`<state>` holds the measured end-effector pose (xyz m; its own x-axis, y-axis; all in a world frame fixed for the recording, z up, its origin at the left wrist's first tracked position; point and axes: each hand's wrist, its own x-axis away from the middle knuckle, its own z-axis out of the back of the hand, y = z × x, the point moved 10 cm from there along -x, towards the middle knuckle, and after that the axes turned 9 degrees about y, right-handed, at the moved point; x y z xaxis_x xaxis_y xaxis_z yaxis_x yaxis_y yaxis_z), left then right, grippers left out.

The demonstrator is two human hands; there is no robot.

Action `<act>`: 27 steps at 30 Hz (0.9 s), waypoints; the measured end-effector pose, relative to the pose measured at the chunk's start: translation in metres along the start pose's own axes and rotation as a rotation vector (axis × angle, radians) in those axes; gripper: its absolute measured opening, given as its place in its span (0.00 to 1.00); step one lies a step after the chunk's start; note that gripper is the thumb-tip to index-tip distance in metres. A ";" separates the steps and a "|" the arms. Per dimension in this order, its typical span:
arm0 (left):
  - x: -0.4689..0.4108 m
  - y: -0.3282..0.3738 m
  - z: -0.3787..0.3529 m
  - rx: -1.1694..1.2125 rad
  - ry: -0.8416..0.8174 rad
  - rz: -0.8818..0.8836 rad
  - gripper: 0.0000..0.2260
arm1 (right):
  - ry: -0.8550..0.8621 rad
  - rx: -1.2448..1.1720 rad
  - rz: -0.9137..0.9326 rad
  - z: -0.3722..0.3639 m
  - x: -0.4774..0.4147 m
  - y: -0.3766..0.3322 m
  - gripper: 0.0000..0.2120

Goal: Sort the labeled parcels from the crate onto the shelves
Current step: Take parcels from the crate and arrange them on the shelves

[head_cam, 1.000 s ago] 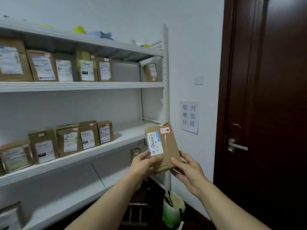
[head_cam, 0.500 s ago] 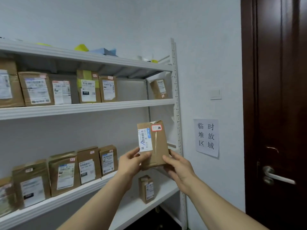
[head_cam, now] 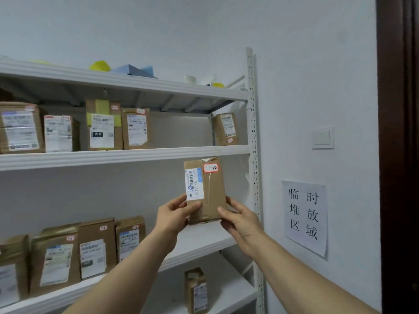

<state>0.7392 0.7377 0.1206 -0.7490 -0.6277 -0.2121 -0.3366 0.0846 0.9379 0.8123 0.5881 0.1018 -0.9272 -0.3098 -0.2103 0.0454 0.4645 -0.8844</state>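
Your left hand and right hand meet at the centre of the frame, forearms running up from its bottom edge. The left hand grips the lower left corner of the parcel, thumb laid across the front just under the white barcode label, fingers curled behind. The right hand holds the lower right edge, thumb on the front face, fingers wrapped around the back. You hold the parcel upright between them; a red-edged sticker marked 10 sits at its upper right corner.

Behind it is the gap between the middle shelf and the lower shelf, near the perforated post. A row of brown parcels stands on the lower shelf at lower left, well apart from yours. One small parcel stands alone on the board beneath. Further back, the middle shelf carries another row of labelled parcels at left and a lone parcel by the post. Yellow and blue items lie on the top shelf. On the wall at right hang a paper notice and a light switch, beside a dark door.
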 end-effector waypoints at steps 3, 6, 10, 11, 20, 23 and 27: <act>-0.017 -0.004 -0.029 -0.010 0.014 -0.023 0.20 | -0.012 0.019 0.004 0.020 -0.031 -0.009 0.21; -0.029 -0.009 -0.053 -0.023 0.029 -0.034 0.20 | -0.031 0.023 0.008 0.038 -0.056 -0.013 0.22; -0.042 -0.015 -0.079 -0.057 0.034 -0.041 0.20 | -0.044 0.011 0.011 0.059 -0.082 -0.018 0.22; -0.046 -0.016 -0.086 -0.071 0.031 -0.041 0.20 | -0.046 0.013 0.015 0.063 -0.088 -0.020 0.22; -0.094 0.014 -0.135 -0.184 0.029 -0.179 0.25 | -0.073 0.078 0.084 0.064 -0.171 -0.040 0.19; -0.118 0.025 -0.142 -0.224 0.027 -0.213 0.25 | -0.078 0.100 0.137 0.052 -0.198 -0.047 0.19; -0.153 0.039 -0.146 -0.316 0.017 -0.289 0.24 | -0.079 0.151 0.217 0.036 -0.229 -0.059 0.14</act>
<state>0.9234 0.7241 0.2293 -0.6388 -0.6040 -0.4767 -0.3380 -0.3363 0.8790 1.0357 0.6018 0.1868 -0.8580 -0.2833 -0.4284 0.3004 0.3999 -0.8659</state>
